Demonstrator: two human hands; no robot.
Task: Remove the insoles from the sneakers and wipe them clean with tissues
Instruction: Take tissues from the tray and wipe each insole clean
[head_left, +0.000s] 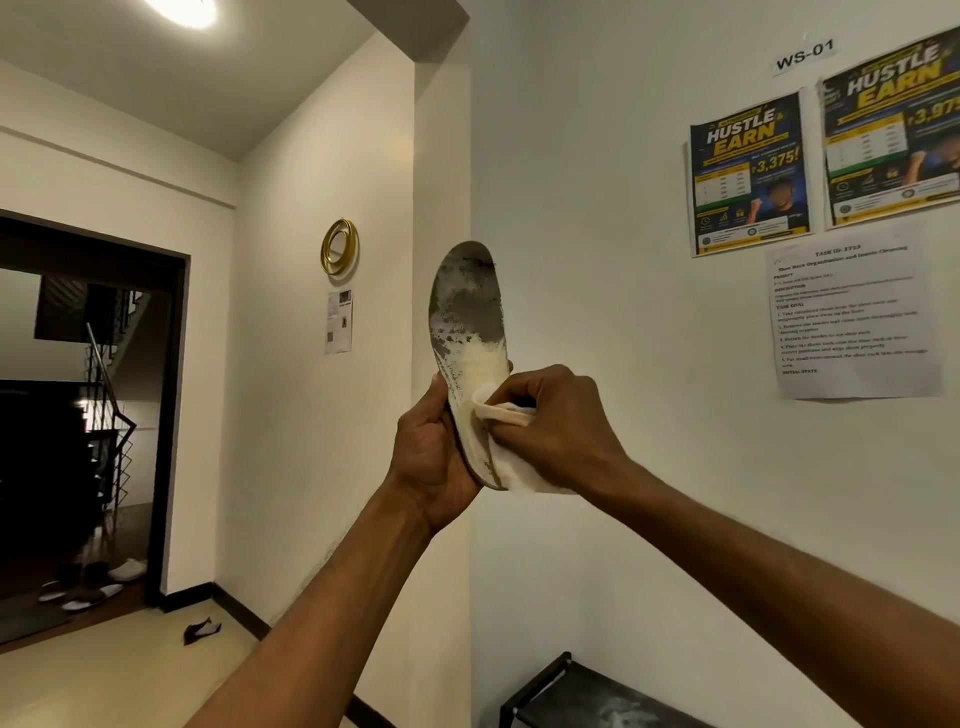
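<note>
A worn insole (467, 317) stands upright in the air before the wall, its upper half dark grey and dirty, its lower half pale cream. My left hand (431, 457) grips its lower end from the left. My right hand (556, 431) presses a folded white tissue (514, 467) against the insole's lower right side. No sneakers are in sight.
A black shoe rack (561, 696) stands low against the wall at the bottom. Posters and a task sheet (852, 317) hang on the right wall. A dark doorway (88, 415) with slippers (91, 597) opens at left. A small dark scrap (201, 631) lies on the floor.
</note>
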